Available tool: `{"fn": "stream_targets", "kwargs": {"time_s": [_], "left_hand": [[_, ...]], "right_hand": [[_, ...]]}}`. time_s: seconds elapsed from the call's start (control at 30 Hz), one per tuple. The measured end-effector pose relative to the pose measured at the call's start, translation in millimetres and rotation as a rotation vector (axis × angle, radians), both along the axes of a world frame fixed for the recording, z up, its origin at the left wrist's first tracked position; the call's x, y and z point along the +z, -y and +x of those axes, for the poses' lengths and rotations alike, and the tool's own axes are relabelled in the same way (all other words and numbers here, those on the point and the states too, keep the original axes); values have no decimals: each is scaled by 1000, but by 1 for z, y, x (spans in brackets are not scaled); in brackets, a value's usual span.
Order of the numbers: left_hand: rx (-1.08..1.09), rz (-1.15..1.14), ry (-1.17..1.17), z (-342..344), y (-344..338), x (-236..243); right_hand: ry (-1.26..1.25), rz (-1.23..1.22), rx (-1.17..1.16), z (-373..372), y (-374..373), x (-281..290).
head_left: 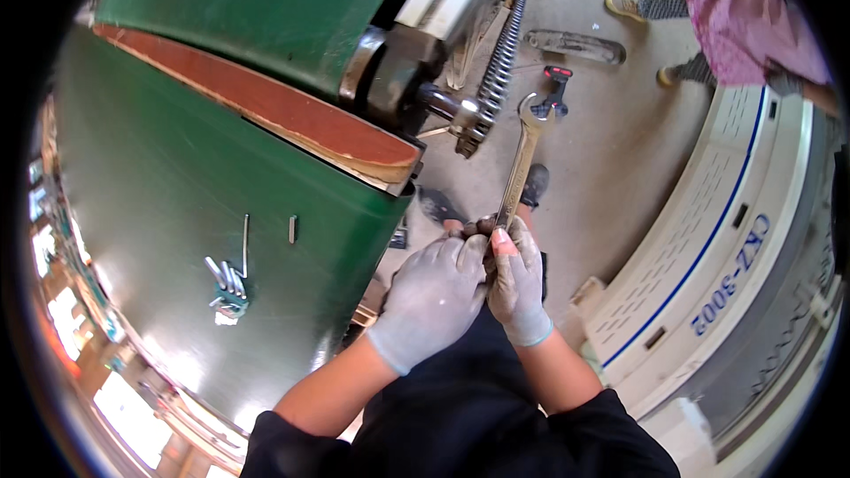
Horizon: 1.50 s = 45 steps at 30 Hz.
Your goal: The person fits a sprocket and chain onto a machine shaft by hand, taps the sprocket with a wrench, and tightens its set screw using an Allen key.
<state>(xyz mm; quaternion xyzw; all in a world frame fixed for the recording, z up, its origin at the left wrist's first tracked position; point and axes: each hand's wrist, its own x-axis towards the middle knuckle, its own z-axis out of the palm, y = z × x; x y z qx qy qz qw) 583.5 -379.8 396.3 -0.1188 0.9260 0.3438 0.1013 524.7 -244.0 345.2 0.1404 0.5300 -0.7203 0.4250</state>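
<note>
Both my hands wear pale grey gloves with darkened fingertips and meet in front of my body. A long metal combination wrench (pixel 515 177) points up and away from them, its open jaw at the far end. My right hand (pixel 516 288) is closed round its lower shaft, the thumb lying along it; a fingertip shows through the glove. Beside it my left hand (pixel 436 296) is also closed, its fingers curled against the wrench's lower part. The wrench's near end is hidden between the palms. Beyond the jaw stands a toothed metal shaft (pixel 498 71), apart from the wrench.
Left is a green machine surface (pixel 168 186) bearing a hex key set (pixel 228 288), a loose hex key (pixel 245 243) and a small metal piece (pixel 292 229). A black-and-red tool (pixel 556 88) lies on the floor. White machine housing (pixel 682 248) curves along the right. Another person (pixel 753 26) stands far right.
</note>
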Motion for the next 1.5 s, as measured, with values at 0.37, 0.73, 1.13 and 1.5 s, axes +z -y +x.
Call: {"fn": "stream_targets", "kwargs": {"time_s": [0.37, 0.73, 1.13, 1.5], "left_hand": [[-341, -409, -326, 55, 75, 23], [-276, -324, -362, 66, 88, 13], [-188, -151, -495, 67, 94, -4], [-193, -88, -508, 73, 102, 0]], "right_hand": [[-322, -145, -722, 79, 8, -18], [-255, -248, -935, 71, 37, -18], [-838, -127, -861, 80, 88, -53], [-437, -361, -982, 75, 42, -51]]}}
